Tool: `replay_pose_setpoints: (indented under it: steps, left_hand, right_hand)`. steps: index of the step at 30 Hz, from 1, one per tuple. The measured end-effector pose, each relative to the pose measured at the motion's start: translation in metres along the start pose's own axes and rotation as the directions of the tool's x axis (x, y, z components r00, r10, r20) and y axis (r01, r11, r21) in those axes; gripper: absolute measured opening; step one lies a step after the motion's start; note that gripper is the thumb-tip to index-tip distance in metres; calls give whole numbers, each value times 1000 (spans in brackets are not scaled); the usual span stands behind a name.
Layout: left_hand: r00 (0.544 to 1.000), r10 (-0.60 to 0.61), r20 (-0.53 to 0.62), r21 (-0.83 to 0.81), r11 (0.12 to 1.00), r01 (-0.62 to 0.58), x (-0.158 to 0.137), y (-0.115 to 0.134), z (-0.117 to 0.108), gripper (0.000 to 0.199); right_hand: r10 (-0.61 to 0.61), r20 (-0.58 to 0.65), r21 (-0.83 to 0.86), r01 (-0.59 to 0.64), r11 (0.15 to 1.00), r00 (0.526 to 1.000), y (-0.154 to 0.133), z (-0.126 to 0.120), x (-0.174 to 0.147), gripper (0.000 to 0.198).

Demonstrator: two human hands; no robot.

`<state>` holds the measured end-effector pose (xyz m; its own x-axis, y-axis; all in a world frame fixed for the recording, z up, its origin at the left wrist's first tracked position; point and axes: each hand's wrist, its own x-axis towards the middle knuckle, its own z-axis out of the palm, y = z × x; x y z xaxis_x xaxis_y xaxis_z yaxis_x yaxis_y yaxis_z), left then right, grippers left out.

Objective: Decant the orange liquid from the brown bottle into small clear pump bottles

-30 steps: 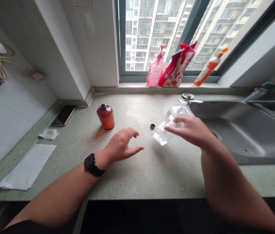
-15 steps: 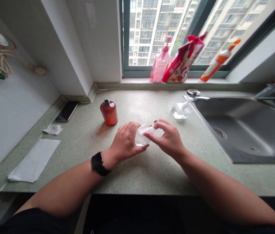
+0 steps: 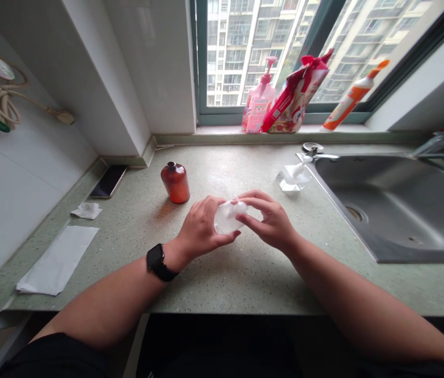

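In front of me a clear bottle with a white pump top is held low over the counter. My left hand wraps its body from the left, thumb below and fingers over the top. The fingertips of my right hand are closed around the white pump head from the right. Partly covered by my fingers, the bottle's base cannot be made out. To the left stands an amber bottle, upright, with an uncapped neck. A clear square pump bottle stands by the sink.
A steel sink fills the right side of the counter. Along the left lie a phone, a crumpled tissue and folded paper towels. On the windowsill are a pink pump bottle, a red bag and an orange-white bottle.
My right fingers have shifted and turned on the pump head, now lying flatter over it. The held bottle has moved slightly left. The other items stay in place.
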<state>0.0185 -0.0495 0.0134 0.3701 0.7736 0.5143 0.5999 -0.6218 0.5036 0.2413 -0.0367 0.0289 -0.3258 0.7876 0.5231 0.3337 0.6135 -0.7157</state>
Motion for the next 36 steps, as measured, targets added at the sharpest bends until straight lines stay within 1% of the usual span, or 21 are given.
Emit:
replay_pose_setpoints:
  steps: [1,2,3,5,6,7,8,10,13,16,18,20,22,23,25,27,29,32,34,36]
  left_hand:
    - [1000,-12,-1,-13,1000,12,0,0,-1,64]
    - [1000,-27,-5,-25,999,27,1,-1,-2,64]
    - [999,-41,-12,-35,999,41,1,-2,-3,64]
    - [997,-64,-31,-47,997,63,2,-4,-4,63]
    - [997,-71,-43,-48,996,69,2,-6,-5,63]
    - [996,-74,-53,-47,996,71,2,-7,-5,64]
    - [995,-75,-61,-45,996,72,3,-8,-5,64]
    - [995,-73,-66,-37,997,71,3,-10,-4,64]
    - [997,-60,-51,-28,998,58,3,-9,-3,63]
    - [1000,-19,-20,-33,999,18,3,-6,-1,63]
    - [1000,2,-3,-43,999,-2,2,-4,0,64]
    - [1000,-8,-9,-57,998,7,2,-4,-1,64]
    - [999,-30,-38,-71,997,28,2,-6,-3,65]
    - [998,-41,-54,-74,997,36,2,-7,-5,65]
    - [996,-54,-77,-69,996,49,2,-11,-7,65]
    - [994,-69,-88,-54,996,65,3,-15,-9,66]
    - [992,-83,-96,-46,996,78,3,-17,-9,66]
    - [993,-77,-86,-55,996,73,4,-16,-8,65]
    - [996,-59,-69,-71,996,54,4,-14,-7,63]
    - [998,-37,-50,-84,996,33,4,-13,-5,61]
  right_hand:
    - [9,3,9,-9,1000,1000,4,-3,1,26]
    - [31,-24,16,-30,999,999,9,-6,3,29]
    - [65,-72,25,-63,998,995,15,-10,4,32]
    - [151,-235,54,-142,988,960,27,-18,7,36]
    - [177,-269,60,-167,984,947,31,-22,8,40]
    - [192,-270,72,-180,981,943,35,-25,9,45]
    - [195,-240,81,-181,980,951,37,-27,9,51]
    - [174,-143,94,-162,982,974,37,-26,7,65]
    - [134,-34,97,-130,987,990,26,-11,1,82]
    - [119,-18,96,-117,988,993,12,7,-4,90]
    - [114,-36,91,-111,990,993,9,11,-4,89]
    - [123,-73,85,-117,989,990,12,7,-2,84]
    - [152,-148,78,-141,987,977,23,-5,3,73]
    - [177,-212,68,-166,984,961,30,-12,5,64]
    - [218,-307,46,-214,976,927,44,-25,10,56]
    - [238,-314,47,-235,971,919,53,-32,13,49]
    - [231,-253,61,-223,973,939,54,-32,13,40]
    - [145,-57,63,-141,988,988,41,-20,9,33]
    - [59,51,55,-62,997,997,29,-9,5,34]
    - [6,90,53,-11,999,996,21,0,1,37]
